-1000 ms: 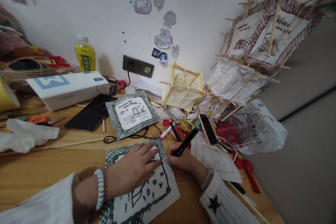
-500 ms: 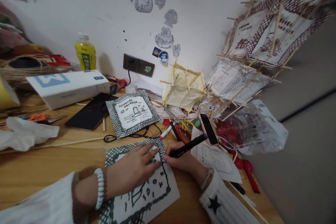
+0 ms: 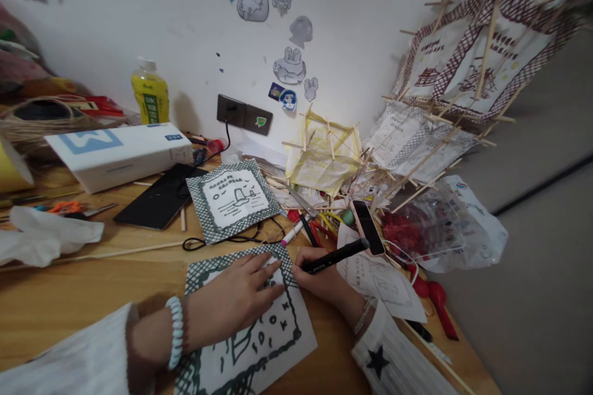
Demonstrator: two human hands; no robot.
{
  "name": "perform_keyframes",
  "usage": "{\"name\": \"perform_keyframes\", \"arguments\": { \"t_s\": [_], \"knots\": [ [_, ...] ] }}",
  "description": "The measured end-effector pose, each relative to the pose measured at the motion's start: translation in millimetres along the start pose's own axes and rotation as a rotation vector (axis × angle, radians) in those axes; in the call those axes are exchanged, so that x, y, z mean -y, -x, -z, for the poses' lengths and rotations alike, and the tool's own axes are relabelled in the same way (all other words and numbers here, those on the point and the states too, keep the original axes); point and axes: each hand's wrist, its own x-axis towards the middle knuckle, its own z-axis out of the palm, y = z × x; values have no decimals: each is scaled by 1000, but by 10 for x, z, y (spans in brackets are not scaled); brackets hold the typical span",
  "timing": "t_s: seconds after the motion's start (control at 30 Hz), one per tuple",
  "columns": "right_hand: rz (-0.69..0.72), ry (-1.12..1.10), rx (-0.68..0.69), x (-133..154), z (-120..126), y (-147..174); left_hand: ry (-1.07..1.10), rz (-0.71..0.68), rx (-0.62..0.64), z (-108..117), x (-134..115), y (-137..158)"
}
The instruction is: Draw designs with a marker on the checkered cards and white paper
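Beneath my left hand point(image 3: 236, 296) lies a sheet of paper point(image 3: 301, 345) with a dark green drawing and a crosshatched border. My left hand rests flat on it, fingers spread. My right hand point(image 3: 319, 274) grips a black marker point(image 3: 340, 255), its writing end low at the sheet's upper right border. The tip itself is hidden by my fingers. Crosshatching fills the left and top border and part of the right one; the lower right margin is white. Just behind is a similar drawing point(image 3: 236, 197) with a green crosshatched border and a boat-like picture.
A phone point(image 3: 368, 227) and a printed sheet point(image 3: 380, 281) lie right of my right hand. Behind stand paper-and-stick lantern frames point(image 3: 324, 151). A white box point(image 3: 123, 154), black tablet-like slab point(image 3: 155, 197), scissors point(image 3: 83, 210) and yellow bottle point(image 3: 151, 92) are at left.
My right hand and the marker have shifted very slightly right, and short strokes show in the right border near the tip. My left hand stays in place.
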Motion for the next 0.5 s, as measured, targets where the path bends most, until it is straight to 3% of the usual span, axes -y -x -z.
{"name": "perform_keyframes", "arguments": {
  "t_s": [0.27, 0.5],
  "knots": [
    [1, 19, -109, 5, -1, -31, 25, 6, 9, 66, -20, -25],
    [-45, -109, -151, 36, 15, -12, 64, 5, 7, 47, -17, -24]
  ]
}}
